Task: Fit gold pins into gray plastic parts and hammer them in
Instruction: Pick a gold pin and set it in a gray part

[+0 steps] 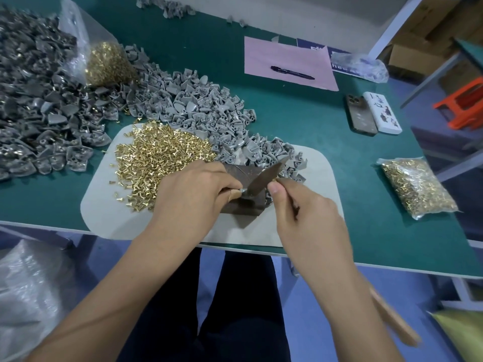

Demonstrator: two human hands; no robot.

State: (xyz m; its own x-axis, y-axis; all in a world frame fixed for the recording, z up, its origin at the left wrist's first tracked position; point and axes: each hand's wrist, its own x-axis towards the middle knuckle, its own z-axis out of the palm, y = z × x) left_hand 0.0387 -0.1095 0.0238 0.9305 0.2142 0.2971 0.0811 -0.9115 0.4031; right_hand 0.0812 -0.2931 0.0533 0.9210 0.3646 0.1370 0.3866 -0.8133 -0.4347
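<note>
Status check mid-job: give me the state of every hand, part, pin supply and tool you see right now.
left hand: pinching a gray part over the dark block
right hand: pinching a gold pin at the part
loose pins: heaped on the mat
pin bag: sealed, lying flat
open bag: spilling pins
pen: lying on pink paper
hammer handle: under the right forearm, blurred

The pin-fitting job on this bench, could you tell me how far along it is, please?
Done: the darker heap at far left shows gold glints, apparently pinned parts. In hand: the left hand and right hand hold a gray part over the dark block, apparently fitting a pin. Left: a large pile of plain gray parts and loose gold pins. Much remains.
</note>
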